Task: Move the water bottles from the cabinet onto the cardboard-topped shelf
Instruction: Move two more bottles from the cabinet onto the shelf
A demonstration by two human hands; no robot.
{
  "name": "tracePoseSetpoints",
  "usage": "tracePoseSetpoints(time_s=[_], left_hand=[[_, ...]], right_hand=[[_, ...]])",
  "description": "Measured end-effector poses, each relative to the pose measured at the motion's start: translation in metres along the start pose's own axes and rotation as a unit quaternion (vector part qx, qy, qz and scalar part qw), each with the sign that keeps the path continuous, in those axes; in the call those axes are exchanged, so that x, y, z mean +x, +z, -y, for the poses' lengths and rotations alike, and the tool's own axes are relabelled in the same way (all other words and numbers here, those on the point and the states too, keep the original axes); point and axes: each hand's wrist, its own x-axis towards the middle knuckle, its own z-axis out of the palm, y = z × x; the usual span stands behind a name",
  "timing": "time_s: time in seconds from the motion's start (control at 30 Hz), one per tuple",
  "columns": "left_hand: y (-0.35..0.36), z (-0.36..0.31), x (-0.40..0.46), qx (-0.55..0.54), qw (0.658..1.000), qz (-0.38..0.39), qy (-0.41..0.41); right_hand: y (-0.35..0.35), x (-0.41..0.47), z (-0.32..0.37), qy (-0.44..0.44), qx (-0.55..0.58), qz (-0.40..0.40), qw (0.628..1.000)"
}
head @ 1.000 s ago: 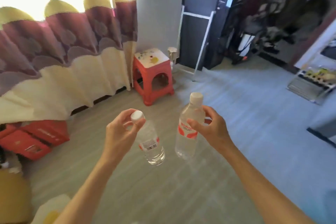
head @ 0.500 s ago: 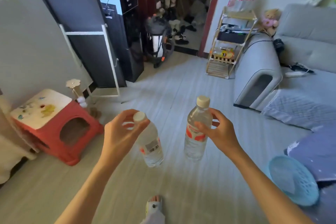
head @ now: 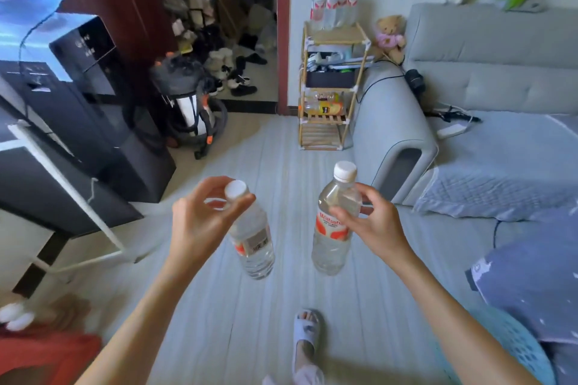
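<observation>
A person carries 2 water bottles across the room, 1 in each hand, low in the centre of the frame. The left hand (head: pixel 200 222) pinches the left bottle (head: pixel 253 241) by its neck just under the white cap, so it hangs tilted; the right hand (head: pixel 372 222) curls thumb and fingers round the shoulder of the right bottle (head: pixel 331 228), keeping it nearly upright. Both grips leave the bases free, likely for setting down. The cardboard-topped shelf (head: pixel 336 37), upper centre beside the sofa (head: pixel 403 147), already bears a cluster of standing bottles (head: pixel 334 5) at its back, with bare cardboard in front.
</observation>
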Motion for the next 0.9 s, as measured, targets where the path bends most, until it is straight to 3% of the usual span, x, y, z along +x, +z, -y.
tracePoseSetpoints(time_s=[0.4, 0.9], left_hand=[[0.157, -0.021, 0.285, 0.017, 1.0, -0.009, -0.001], [0.337, -0.032, 0.645, -0.011, 0.997, 0.059, 0.045]], right_hand=[[-0.039, 0.324, -0.02, -0.013, -0.031, 0.0, 0.999], [-0.045, 0.694, -0.036, -0.009, -0.023, -0.045, 0.999]])
